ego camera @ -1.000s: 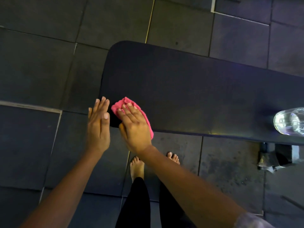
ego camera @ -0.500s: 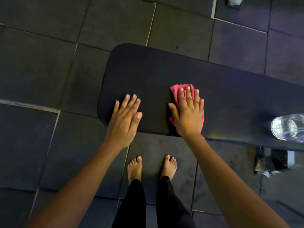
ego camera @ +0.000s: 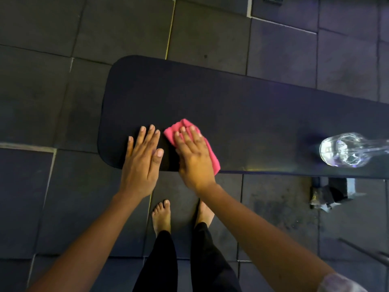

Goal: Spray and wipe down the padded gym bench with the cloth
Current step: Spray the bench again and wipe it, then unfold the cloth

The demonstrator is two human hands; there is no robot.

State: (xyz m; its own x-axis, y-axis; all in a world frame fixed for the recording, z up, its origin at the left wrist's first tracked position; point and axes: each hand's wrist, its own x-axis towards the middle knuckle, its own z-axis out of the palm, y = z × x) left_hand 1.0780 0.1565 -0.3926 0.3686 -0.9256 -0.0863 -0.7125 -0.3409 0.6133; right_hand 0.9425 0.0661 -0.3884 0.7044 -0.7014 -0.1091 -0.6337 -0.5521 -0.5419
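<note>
Head view: I am watching the right hand [ego camera: 194, 157] pressing the pink cloth [ego camera: 171, 134] flat on the padded bench [ego camera: 231, 102], fingers straight and close together, not curled round the fabric. The cloth is lying near the rounded end, at the near edge. Half a second ago it was further toward the middle; it is now sweeping back beside the left hand [ego camera: 141, 163], which is resting flat, fingers extended. I am judging this as back-and-forth wiping, with the bench's right section, where the clear bottle [ego camera: 345, 149] is standing, probably uncovered.
</note>
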